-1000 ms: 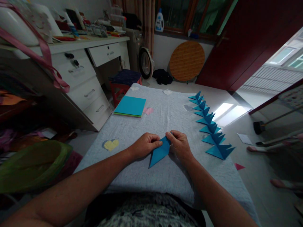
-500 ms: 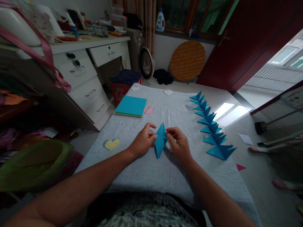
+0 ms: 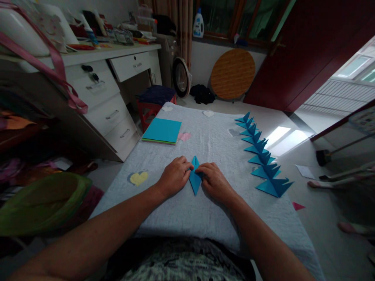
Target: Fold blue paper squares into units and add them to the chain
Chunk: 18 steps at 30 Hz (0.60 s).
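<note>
A blue sheet of origami paper (image 3: pixel 195 183), folded into a narrow diamond, lies on the cloth-covered table in front of me, its points toward and away from my body. My left hand (image 3: pixel 176 173) pinches its left edge, fingers curled. From the other side, my right hand (image 3: pixel 215 178) presses its fingertips on the right edge and upper middle. Along the table's right side runs a row of several folded blue paper cranes (image 3: pixel 265 160). Farther off to the left is a stack of square coloured paper (image 3: pixel 162 130) with a blue sheet on top.
The table (image 3: pixel 166 222) has a pale cloth with heart patches. White drawers (image 3: pixel 108 101) and a red stool (image 3: pixel 146 113) stand left, near a green-rimmed bin (image 3: pixel 43 203). Behind are an open washing machine door (image 3: pixel 181 78) and a round wooden tabletop (image 3: pixel 233 74).
The folded paper has come down flat onto the table and shifted slightly left. Both hands have lowered with it, and my right fingers now reach over its upper part.
</note>
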### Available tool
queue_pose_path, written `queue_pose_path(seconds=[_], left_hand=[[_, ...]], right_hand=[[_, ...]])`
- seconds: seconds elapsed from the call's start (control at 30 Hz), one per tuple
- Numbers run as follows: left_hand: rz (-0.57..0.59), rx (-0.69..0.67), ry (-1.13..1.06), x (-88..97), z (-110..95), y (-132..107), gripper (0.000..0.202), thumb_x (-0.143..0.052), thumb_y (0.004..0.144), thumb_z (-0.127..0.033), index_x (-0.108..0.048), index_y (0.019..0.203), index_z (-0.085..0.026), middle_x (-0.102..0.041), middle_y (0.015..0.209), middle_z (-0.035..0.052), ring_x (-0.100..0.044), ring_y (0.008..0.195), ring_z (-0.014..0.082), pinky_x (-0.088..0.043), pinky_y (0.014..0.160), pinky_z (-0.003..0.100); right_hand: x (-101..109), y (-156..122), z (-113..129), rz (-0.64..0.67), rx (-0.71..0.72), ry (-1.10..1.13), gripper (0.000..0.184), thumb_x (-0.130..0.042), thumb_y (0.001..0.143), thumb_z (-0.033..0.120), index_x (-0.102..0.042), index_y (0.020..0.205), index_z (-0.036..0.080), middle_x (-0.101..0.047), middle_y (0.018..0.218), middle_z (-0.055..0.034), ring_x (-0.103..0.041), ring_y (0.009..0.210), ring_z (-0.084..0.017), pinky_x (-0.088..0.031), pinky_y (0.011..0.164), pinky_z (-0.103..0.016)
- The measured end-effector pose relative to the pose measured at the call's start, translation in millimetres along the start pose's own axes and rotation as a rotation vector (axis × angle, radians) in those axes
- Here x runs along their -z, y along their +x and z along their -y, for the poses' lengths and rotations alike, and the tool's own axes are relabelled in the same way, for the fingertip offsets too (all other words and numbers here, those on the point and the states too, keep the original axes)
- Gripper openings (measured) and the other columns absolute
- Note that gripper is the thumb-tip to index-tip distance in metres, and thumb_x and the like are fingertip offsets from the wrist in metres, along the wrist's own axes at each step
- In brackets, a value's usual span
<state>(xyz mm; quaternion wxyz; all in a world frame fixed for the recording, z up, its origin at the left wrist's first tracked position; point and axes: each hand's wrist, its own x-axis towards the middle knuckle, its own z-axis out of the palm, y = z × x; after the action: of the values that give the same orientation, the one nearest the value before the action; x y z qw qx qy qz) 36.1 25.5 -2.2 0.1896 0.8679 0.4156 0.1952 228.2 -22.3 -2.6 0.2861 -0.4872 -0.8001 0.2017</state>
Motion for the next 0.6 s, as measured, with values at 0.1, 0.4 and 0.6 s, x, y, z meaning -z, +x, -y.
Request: queue_pose_path(seconds=[0.1, 0.4, 0.6], left_hand=[[0.008, -0.065, 0.002, 0.7, 4, 0, 0.027, -0.049, 0.086, -0.006, -0.072, 0.095, -0.018, -0.064, 0.097, 0.0066, -0.058, 0.097, 0.0221, -0.047, 0.092, 0.036], [0.097, -0.114, 0.005, 8.7, 2, 0, 0.033, -0.055, 0.074, -0.008, -0.069, 0.102, -0.017, -0.063, 0.1, 0.0081, -0.057, 0.1, 0.0246, -0.047, 0.094, 0.039], [0.097, -0.109, -0.033, 12.4, 2, 0, 0.018, -0.062, 0.08, -0.019, -0.067, 0.097, -0.019, -0.063, 0.098, 0.006, -0.058, 0.097, 0.0239, -0.047, 0.092, 0.038]], right_hand=[[1, 0, -1, 0.012, -0.017, -0.002, 0.042, -0.05, 0.077, -0.002, -0.067, 0.11, 0.018, -0.069, 0.111, -0.0083, -0.057, 0.104, -0.022, -0.043, 0.097, -0.04], [4, -1, -6, 0.006, -0.007, 0.034, 0.027, -0.054, 0.088, 0.006, -0.068, 0.107, 0.019, -0.072, 0.112, -0.0073, -0.062, 0.104, -0.021, -0.042, 0.098, -0.04], [1, 0, -8, -0.035, 0.003, 0.032, 0.02, -0.055, 0.093, 0.012, -0.069, 0.103, 0.021, -0.074, 0.106, -0.0061, -0.064, 0.1, -0.021, -0.044, 0.095, -0.039]])
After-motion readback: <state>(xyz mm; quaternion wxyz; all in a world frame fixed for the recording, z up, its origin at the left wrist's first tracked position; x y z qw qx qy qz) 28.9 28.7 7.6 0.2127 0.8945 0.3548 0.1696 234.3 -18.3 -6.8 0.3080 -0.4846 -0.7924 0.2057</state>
